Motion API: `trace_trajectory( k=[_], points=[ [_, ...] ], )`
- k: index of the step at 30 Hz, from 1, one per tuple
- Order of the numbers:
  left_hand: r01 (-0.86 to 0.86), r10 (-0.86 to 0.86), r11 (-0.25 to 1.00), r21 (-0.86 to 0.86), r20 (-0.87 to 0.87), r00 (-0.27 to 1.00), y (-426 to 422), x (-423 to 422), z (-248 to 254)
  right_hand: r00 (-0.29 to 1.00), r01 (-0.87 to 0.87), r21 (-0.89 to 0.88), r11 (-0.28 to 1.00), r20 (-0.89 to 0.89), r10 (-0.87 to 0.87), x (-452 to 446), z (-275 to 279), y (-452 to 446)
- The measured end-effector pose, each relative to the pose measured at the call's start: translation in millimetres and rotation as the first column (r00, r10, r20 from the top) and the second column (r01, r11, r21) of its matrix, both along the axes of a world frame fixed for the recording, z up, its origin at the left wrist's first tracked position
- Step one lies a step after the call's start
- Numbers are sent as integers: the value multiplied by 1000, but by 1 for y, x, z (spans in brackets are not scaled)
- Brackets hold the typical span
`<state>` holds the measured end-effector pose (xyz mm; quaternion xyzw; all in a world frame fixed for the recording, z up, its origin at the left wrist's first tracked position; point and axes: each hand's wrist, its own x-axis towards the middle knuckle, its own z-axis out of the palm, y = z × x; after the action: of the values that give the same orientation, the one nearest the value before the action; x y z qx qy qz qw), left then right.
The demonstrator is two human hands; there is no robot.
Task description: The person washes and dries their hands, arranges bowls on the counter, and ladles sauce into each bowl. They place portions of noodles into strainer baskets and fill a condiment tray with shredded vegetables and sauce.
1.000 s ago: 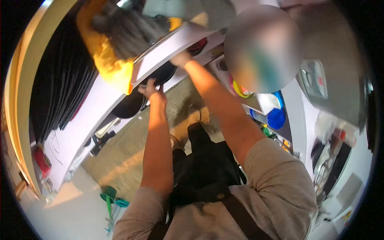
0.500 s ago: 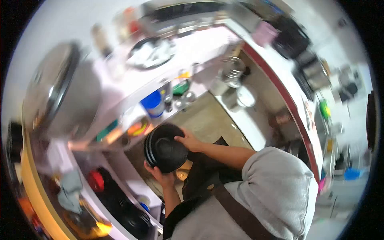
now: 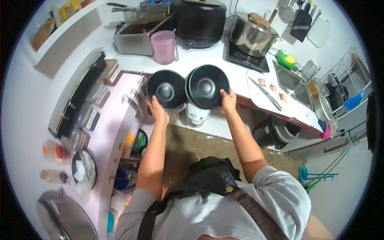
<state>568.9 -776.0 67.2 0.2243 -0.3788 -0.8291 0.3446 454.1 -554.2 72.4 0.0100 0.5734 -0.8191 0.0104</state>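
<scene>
My left hand [image 3: 159, 111] grips a round black bowl [image 3: 165, 89] by its near rim, thumb over the edge. A small stack of black bowls [image 3: 208, 85], at least two nested together, is held in my right hand [image 3: 228, 103], thumb on the inside wall. Both are tilted so their insides face me, side by side and nearly touching. They are held up in front of the white counter's edge. Beneath them a white bucket [image 3: 197, 113] is partly covered. The fingers under the bowls are hidden.
On the counter stand a pink pitcher [image 3: 164, 48], a black cooker [image 3: 200, 24] and a steel pot [image 3: 253, 35] on a black stove. A knife [image 3: 269, 96] lies on a white cutting board [image 3: 256, 86] beside the sink [image 3: 294, 82]. A black bin [image 3: 269, 134] is below.
My view has turned right, from the shelves to the counter. The black bowls were together between both hands; now they are parted, one in the left hand and a stack in the right.
</scene>
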Motion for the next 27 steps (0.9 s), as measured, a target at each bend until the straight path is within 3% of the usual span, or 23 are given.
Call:
trace_trajectory(
  k=[3,5,6,9,15,17,18,19,20,21,22,24,26,27],
  points=[
    [148,-143,989,-7,214,966,-13,-86,15,990,127,132,983,40,-134,-89,-1,10],
    [218,-203,975,-35,252,946,-25,-131,3,984,154,265,952,52,-173,-129,-6,16],
    [251,-232,967,-33,287,929,-31,-148,-2,978,185,156,970,71,-198,-136,-5,13],
    [319,-282,947,-23,412,867,-37,-177,-1,970,197,121,973,120,-212,-153,0,10],
    [455,-395,890,-32,442,805,-50,-208,-4,941,228,84,970,238,-242,-153,8,11],
    [422,-378,907,-8,427,821,-52,-213,-6,944,194,39,980,264,-197,-156,5,18],
    [435,-350,896,-87,464,814,-51,-208,8,937,220,46,974,267,-224,-152,14,14],
    [429,-251,834,-347,455,854,-68,-221,-28,924,238,82,968,287,-251,-148,23,10],
    [323,320,492,-808,514,796,-76,-222,-33,910,255,118,960,306,-279,-146,30,9],
    [76,381,547,-834,329,864,-68,-209,10,920,265,35,964,291,-263,-155,12,17],
    [-51,410,506,-861,188,893,-73,-207,35,918,282,20,959,287,-275,-157,14,18],
    [-99,561,28,-995,-66,825,-101,-218,53,927,288,-13,957,255,-276,-155,17,18],
    [-47,518,-137,-989,-112,848,-118,-229,72,929,313,-57,948,225,-293,-152,31,19],
    [-151,477,-198,-968,-230,848,-121,-231,78,958,252,-94,963,165,-234,-158,20,34]
  ],
)
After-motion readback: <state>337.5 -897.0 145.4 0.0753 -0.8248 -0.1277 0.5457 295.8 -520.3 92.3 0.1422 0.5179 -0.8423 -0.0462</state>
